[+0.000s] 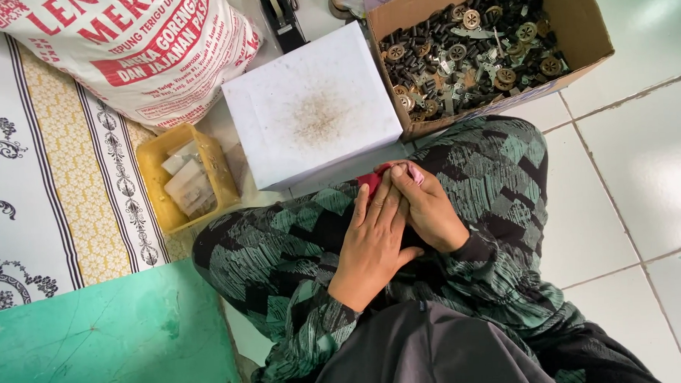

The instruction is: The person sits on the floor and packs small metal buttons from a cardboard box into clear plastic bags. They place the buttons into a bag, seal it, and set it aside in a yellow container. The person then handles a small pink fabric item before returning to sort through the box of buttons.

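I saw both hands together over the lap: left hand [372, 243] lay flat w/ fingers extended over the right hand [432, 211], whose fingers pinched a small red piece [370, 180] just below the white box [311, 106]. Cardboard box of metal parts [468, 51] sat nearby on the floor.

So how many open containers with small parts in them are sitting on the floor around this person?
2. A cardboard box of small dark and metal parts lies at top right, and a yellow tray holding pale pieces lies left of the white box. Others may be out of view.
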